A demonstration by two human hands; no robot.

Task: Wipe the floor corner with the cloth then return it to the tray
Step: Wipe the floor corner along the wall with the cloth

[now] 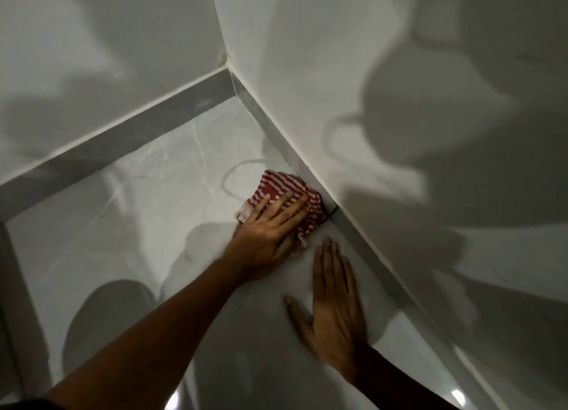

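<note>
A red-and-white striped cloth (284,191) lies bunched on the pale floor, pushed against the grey skirting of the right-hand wall. My left hand (270,231) presses flat on top of it, fingers spread across the fabric and pointing up-right. My right hand (333,302) rests palm-down on the bare floor just to the right and nearer to me, fingers together, holding nothing. The floor corner (235,94) where the two walls meet lies farther away, beyond the cloth. No tray is in view.
White walls with a grey skirting strip (123,139) close the floor in at the back and right. A second grey strip (15,286) runs along the left edge. Pale marbled floor tile (138,210) spreads left of the cloth. Strong shadows fall over walls and floor.
</note>
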